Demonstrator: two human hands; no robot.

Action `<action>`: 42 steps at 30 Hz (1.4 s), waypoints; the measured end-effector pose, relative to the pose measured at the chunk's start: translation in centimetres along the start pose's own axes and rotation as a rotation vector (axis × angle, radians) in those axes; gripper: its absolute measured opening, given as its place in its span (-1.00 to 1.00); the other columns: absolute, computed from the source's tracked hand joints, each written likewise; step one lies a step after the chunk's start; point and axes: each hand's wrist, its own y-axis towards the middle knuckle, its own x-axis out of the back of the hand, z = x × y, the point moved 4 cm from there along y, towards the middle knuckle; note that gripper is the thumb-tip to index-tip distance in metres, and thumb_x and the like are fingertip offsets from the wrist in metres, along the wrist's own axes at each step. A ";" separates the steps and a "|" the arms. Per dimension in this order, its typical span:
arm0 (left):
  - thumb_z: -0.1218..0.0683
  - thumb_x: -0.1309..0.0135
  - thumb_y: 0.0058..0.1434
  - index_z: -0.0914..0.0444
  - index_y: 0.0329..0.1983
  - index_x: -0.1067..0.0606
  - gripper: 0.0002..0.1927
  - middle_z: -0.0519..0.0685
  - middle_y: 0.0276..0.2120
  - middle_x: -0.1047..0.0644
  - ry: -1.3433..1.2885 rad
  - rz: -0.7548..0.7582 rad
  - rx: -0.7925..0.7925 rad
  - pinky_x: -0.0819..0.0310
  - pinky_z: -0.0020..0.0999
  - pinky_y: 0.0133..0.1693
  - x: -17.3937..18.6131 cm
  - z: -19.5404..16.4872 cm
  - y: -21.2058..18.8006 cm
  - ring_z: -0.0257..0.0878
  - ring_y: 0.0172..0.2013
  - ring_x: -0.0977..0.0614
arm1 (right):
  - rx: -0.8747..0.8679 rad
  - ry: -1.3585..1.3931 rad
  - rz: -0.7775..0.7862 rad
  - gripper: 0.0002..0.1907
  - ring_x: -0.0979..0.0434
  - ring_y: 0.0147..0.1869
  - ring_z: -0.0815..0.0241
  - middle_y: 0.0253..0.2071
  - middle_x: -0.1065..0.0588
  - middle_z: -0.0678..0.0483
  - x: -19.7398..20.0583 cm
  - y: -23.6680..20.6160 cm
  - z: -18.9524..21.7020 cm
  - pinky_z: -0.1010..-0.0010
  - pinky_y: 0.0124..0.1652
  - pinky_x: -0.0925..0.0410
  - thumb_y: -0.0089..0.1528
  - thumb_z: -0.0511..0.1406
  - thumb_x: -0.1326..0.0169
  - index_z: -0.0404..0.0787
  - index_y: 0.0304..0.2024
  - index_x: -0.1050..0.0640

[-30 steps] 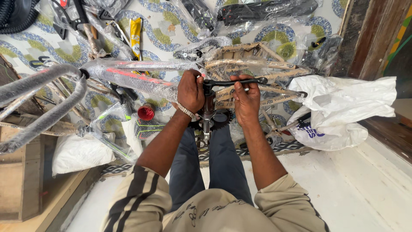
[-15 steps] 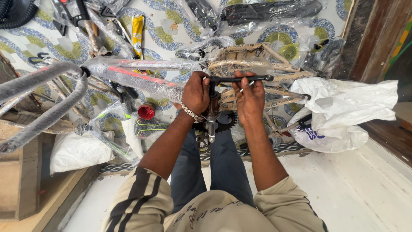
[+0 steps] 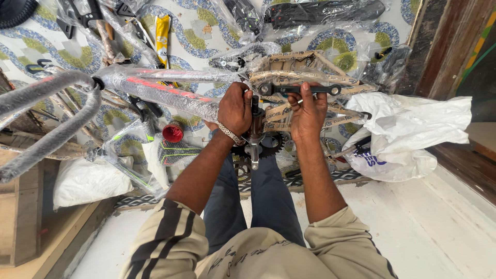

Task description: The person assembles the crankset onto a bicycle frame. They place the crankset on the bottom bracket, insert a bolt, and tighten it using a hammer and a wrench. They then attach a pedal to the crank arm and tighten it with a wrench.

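Note:
A bicycle frame wrapped in clear plastic [image 3: 155,90] lies across my lap over a patterned floor. My left hand [image 3: 235,107], with a metal bracelet on the wrist, grips the frame at the bottom bracket, just above the toothed chainring [image 3: 264,147] and a silver crank arm [image 3: 254,152]. My right hand [image 3: 308,111] is closed on a black wrench-like bar [image 3: 299,89] that sits level across the bracket, its round ends showing on both sides of my fingers. Cardboard-wrapped frame tubes [image 3: 289,67] lie behind both hands.
A white plastic bag [image 3: 408,129] lies at the right by a dark wooden door frame. A red cap [image 3: 173,133], a white sack [image 3: 85,181], grey foam-wrapped tubes [image 3: 46,111], a yellow packet [image 3: 163,31] and bagged black bike parts [image 3: 320,11] lie around.
Both hands and the black bar have shifted slightly right and up. The bar stays roughly level across the bracket, and both grips are unchanged.

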 end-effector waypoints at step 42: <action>0.12 0.03 0.48 0.29 -0.04 -0.39 -0.87 0.11 -0.04 -0.56 0.006 0.047 -0.258 -0.44 -0.06 -0.01 -0.1 0.9 -0.9 0.09 -0.08 -0.58 | 0.284 -0.481 0.162 -0.79 -0.63 -0.34 0.31 -0.39 -0.51 0.05 2.1 -2.1 -1.4 0.48 -0.33 -0.53 0.41 -0.36 -0.16 -0.23 -0.26 -0.38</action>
